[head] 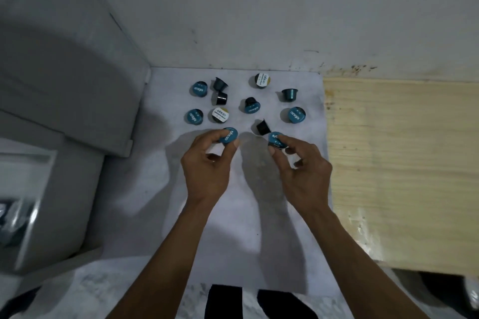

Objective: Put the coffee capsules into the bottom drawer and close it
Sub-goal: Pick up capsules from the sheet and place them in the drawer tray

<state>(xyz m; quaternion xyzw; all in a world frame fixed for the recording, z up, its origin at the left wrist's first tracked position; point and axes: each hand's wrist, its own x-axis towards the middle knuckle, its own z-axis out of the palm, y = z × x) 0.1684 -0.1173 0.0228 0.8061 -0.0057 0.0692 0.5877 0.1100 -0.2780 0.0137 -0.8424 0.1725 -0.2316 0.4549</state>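
Each hand pinches 1 teal-lidded capsule by its rim, the left hand (207,163) gripping one capsule (229,135) and the right hand (303,171) another (275,139), just nearer than the 10 loose capsules (250,105) on the white worktop (233,215), likely for carrying 2 at once to the drawer unit (39,163) left of them.

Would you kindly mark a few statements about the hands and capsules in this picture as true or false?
1. Each hand holds a blue-lidded capsule. True: the left hand pinches one capsule, the right hand another.
2. Every capsule lid is blue. False: two lids are white, one near the left hand and one at the back.
3. All capsules stand lid up. False: some, such as the teal capsule, lie on their sides.
4. A wooden board lies right of the white surface. True.
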